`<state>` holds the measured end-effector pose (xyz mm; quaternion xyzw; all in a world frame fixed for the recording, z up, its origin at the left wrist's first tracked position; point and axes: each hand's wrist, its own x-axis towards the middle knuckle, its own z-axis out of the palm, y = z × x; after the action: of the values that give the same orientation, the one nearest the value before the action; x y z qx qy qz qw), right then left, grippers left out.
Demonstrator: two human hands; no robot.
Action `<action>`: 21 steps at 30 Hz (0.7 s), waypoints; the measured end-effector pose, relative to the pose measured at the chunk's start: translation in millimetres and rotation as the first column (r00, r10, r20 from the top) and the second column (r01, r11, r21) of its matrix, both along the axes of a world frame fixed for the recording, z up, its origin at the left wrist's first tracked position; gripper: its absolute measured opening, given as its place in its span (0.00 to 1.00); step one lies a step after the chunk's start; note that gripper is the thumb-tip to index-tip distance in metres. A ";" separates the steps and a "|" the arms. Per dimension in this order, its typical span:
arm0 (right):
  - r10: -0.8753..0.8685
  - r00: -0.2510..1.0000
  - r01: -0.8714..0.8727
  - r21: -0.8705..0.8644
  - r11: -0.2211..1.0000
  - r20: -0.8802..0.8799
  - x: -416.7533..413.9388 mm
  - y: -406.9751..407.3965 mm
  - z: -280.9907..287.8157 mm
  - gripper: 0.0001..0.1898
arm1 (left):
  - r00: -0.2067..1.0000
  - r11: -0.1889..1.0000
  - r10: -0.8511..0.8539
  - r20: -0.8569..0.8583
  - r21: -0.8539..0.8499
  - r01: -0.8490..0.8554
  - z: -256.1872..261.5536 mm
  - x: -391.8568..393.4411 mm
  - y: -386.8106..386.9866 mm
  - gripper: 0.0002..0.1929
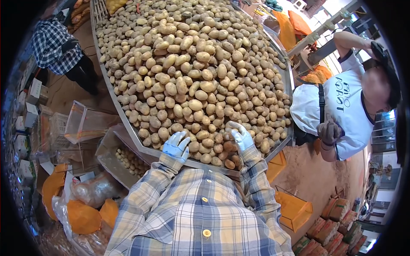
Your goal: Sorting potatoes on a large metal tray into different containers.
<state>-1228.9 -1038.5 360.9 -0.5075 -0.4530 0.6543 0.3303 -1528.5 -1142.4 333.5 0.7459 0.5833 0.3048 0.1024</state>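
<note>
A large heap of potatoes (195, 86) fills a metal-edged sorting table (125, 128) in front of me. My left hand (176, 146), in a white and light-blue glove, rests at the near edge of the heap. Its fingers are apart and lie beside a potato (193, 146); the palm is hidden. My right hand (241, 136), gloved the same way, reaches over the potatoes with curved fingers. Its fingertips are blurred, so whether they grip a potato is unclear. Between my hands, several reddish-brown potatoes (229, 164) lie against the near rim.
At the left, a box (105, 145) holds small potatoes (129, 161). A clear-sided crate (80, 121) and orange bags (84, 217) stand nearby. One person (346, 96) stands at the table's right, another (59, 48) at far left. Orange containers (294, 208) and stacked packs (326, 230) lie right.
</note>
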 end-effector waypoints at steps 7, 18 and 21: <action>-0.132 0.989 0.144 -0.217 0.965 0.070 15.6 -6.2 -11.6 0.13 | 1.000 1.000 -0.001 -0.013 -0.009 0.000 2.8 -1.5 -0.6 0.22; 0.060 0.934 -0.138 0.201 0.970 0.352 -63.7 32.8 13.4 0.18 | 1.000 0.999 -0.024 -0.001 -0.033 0.024 0.9 -5.5 -0.4 0.23; 0.122 0.842 -0.315 0.295 0.902 0.525 -97.8 50.7 27.5 0.19 | 0.999 0.999 -0.043 -0.011 -0.027 0.042 -0.2 -7.8 -0.7 0.24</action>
<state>-1326.6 -987.8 388.4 -0.5304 -0.6929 0.4388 0.2146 -1536.3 -1143.1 333.3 0.7584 0.5719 0.2906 0.1154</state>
